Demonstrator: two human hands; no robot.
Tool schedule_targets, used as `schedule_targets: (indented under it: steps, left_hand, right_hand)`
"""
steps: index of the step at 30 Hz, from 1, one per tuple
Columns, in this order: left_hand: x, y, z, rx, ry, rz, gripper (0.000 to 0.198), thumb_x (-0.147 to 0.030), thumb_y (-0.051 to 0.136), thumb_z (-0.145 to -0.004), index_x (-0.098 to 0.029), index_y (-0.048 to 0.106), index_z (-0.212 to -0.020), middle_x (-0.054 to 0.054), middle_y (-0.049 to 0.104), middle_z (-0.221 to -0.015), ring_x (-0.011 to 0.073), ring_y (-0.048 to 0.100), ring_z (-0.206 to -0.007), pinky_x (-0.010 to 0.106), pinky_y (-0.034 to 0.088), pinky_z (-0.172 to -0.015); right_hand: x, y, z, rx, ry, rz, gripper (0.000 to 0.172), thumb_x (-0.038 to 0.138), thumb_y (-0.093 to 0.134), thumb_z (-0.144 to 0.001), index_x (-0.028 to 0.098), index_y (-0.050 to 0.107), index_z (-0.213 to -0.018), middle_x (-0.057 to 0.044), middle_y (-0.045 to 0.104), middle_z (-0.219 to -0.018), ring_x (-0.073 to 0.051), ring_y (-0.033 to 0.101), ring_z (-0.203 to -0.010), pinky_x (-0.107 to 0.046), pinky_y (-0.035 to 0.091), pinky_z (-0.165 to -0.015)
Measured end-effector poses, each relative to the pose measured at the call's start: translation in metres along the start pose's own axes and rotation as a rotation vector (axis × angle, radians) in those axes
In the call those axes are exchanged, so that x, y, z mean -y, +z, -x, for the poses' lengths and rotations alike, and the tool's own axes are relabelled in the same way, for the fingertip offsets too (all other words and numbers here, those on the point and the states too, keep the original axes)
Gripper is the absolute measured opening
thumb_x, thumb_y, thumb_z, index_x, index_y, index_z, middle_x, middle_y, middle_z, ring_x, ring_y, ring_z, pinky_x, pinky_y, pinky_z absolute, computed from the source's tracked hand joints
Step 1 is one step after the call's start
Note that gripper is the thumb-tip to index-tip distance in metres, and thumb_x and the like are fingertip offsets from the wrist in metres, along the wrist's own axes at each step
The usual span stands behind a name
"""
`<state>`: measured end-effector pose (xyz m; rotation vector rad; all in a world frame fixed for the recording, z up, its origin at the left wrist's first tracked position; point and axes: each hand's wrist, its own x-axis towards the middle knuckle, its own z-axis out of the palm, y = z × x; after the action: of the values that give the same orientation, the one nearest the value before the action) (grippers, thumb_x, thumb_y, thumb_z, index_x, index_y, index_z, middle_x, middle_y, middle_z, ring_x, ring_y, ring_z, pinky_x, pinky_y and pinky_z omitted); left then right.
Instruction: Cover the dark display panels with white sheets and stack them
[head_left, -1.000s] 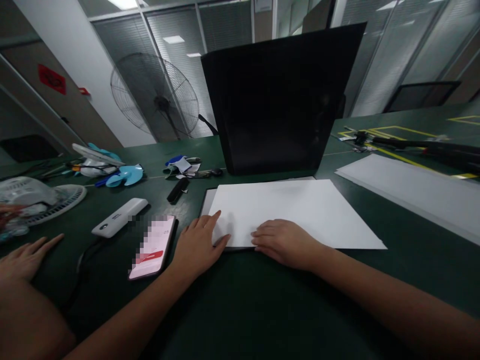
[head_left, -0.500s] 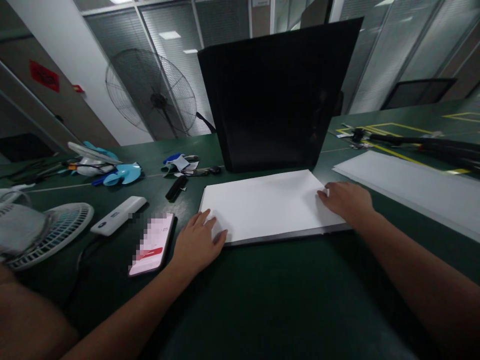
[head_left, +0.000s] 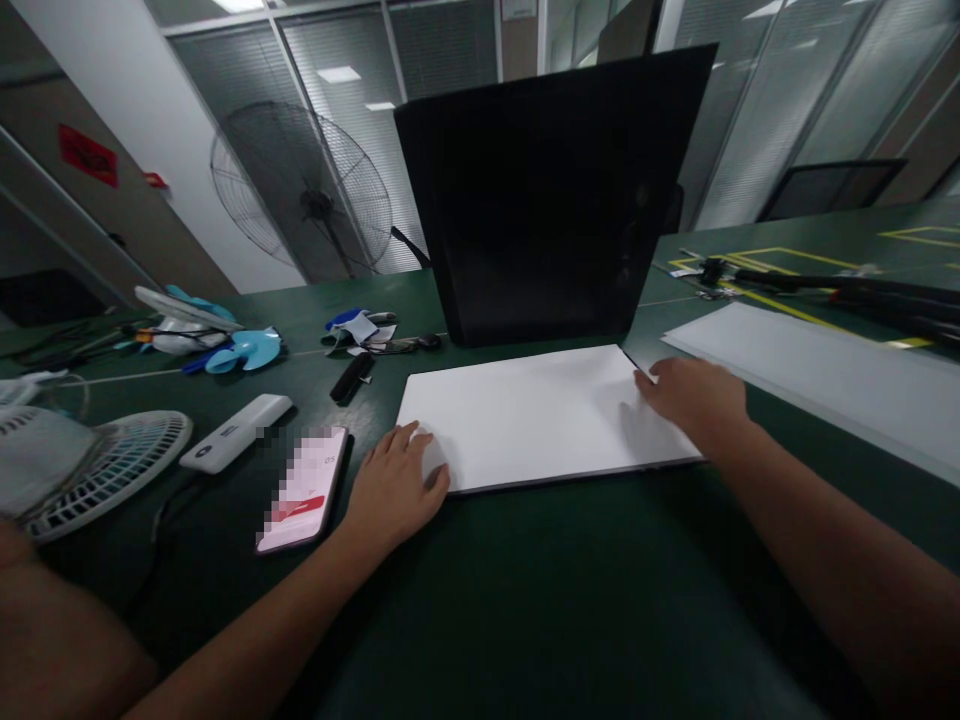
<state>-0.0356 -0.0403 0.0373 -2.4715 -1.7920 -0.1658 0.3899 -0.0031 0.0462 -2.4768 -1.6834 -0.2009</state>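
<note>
A white sheet or board point(head_left: 532, 415) lies flat inside a dark, shallow case, whose black lid point(head_left: 555, 200) stands raised at the back. My left hand point(head_left: 401, 480) rests on the near left corner of the white sheet, fingers apart. At the right edge, my right hand point(head_left: 694, 398) has its thumb and forefinger a little apart, touching the edge; its other fingers are hidden beneath the palm. A phone point(head_left: 304, 490) with a lit, partly blurred screen lies left of my left hand.
On the green table point(head_left: 525, 600) are a white power bank point(head_left: 238, 432), a black object point(head_left: 351, 378), a white fan grille point(head_left: 142, 460) and blue fan blades point(head_left: 244, 350). White sheets point(head_left: 817, 375) and a black stand point(head_left: 862, 290) lie right.
The white sheet's near edge now covers most of the grey strip seen along the case front. Both hands have hardly moved.
</note>
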Motion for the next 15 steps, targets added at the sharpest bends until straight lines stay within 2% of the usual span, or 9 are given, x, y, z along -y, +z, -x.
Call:
schedule_targets:
  steps: [2,4,6,8,11,15]
  left_hand:
    - [-0.001,0.000,-0.001,-0.002,0.004,-0.012,0.057,-0.049,0.046,-0.093,-0.013,0.059,-0.135,0.018,0.051,-0.151,0.0379,0.046,-0.139,0.054,0.041,-0.112]
    - [-0.001,0.000,-0.001,-0.003,-0.001,-0.016,0.058,-0.049,0.046,-0.093,-0.013,0.057,-0.137,0.019,0.050,-0.151,0.0384,0.045,-0.140,0.055,0.039,-0.113]
    - [-0.001,0.002,-0.001,0.005,-0.005,-0.006,0.060,-0.050,0.044,-0.094,-0.016,0.052,-0.143,0.017,0.047,-0.155,0.0384,0.042,-0.143,0.056,0.038,-0.114]
    - [0.001,0.003,0.000,0.027,-0.003,0.006,0.062,-0.053,0.041,-0.096,-0.022,0.046,-0.150,0.014,0.042,-0.159,0.0386,0.038,-0.146,0.058,0.037,-0.114]
    - [0.002,0.004,0.000,0.064,-0.007,0.015,0.063,-0.058,0.037,-0.098,-0.027,0.044,-0.153,0.013,0.039,-0.161,0.0391,0.035,-0.149,0.060,0.034,-0.115]
    - [0.003,0.002,0.000,0.081,-0.009,0.033,0.067,-0.064,0.037,-0.097,-0.028,0.044,-0.153,0.011,0.040,-0.161,0.0384,0.034,-0.150,0.059,0.033,-0.117]
  right_hand:
    - [-0.031,0.002,-0.011,-0.103,0.021,-0.013,0.051,0.049,0.038,-0.099,0.019,0.068,-0.127,-0.022,0.065,-0.126,-0.040,0.060,-0.118,-0.057,0.049,-0.091]
    - [-0.067,0.008,-0.021,-0.178,0.051,-0.005,0.055,0.046,0.043,-0.097,0.016,0.057,-0.142,-0.022,0.052,-0.146,-0.040,0.045,-0.137,-0.060,0.039,-0.107]
    - [-0.098,0.017,-0.028,-0.144,0.138,-0.012,0.064,0.050,0.048,-0.094,0.013,0.050,-0.147,-0.025,0.043,-0.153,-0.044,0.036,-0.143,-0.067,0.033,-0.109]
    - [-0.118,0.027,-0.033,-0.036,0.259,-0.050,0.069,0.056,0.049,-0.092,0.014,0.050,-0.147,-0.027,0.046,-0.149,-0.050,0.042,-0.136,-0.073,0.036,-0.102]
    - [-0.126,0.036,-0.039,0.059,0.336,-0.097,0.057,0.052,0.046,-0.093,0.019,0.060,-0.138,-0.026,0.056,-0.139,-0.050,0.051,-0.127,-0.070,0.041,-0.097]
    - [-0.114,0.027,-0.039,0.056,0.335,-0.146,0.039,0.037,0.048,-0.092,0.014,0.070,-0.116,-0.031,0.061,-0.122,-0.050,0.057,-0.119,-0.067,0.045,-0.091]
